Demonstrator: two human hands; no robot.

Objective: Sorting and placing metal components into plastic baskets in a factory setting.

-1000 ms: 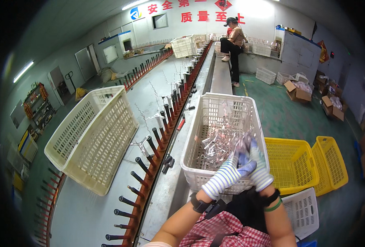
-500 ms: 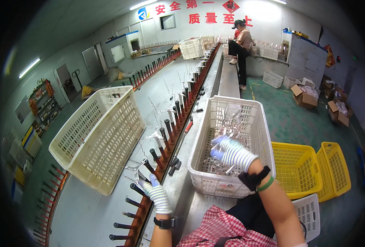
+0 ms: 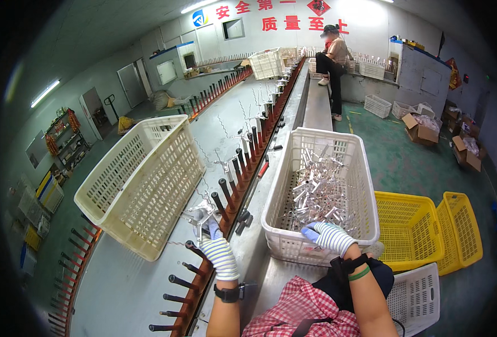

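Observation:
My left hand [image 3: 218, 253], in a striped glove, is closed on a silver branched metal part [image 3: 200, 213] beside the row of black-capped pegs [image 3: 222, 186]. Its lower end is hidden by my fingers. A thin wavy wire shows beside the part. My right hand [image 3: 330, 236], also in a striped glove, is over the near rim of a white plastic basket [image 3: 276, 229]. Its fingers are pressed together, and I cannot make out what they hold. Many small shiny metal pieces [image 3: 321, 191] lie loose inside that basket.
An off-white basket [image 3: 153, 191] stands tilted on the grey table at left. Black cylinders [image 3: 244, 222] and a red-handled tool [image 3: 263, 169] lie on the ledge. Yellow baskets [image 3: 408, 224] stand at right. Another person [image 3: 332, 62] sits at the far end.
My right hand has drawn back from over the metal pieces to the basket's near rim. My left hand has shifted slightly up and right with the branched metal part.

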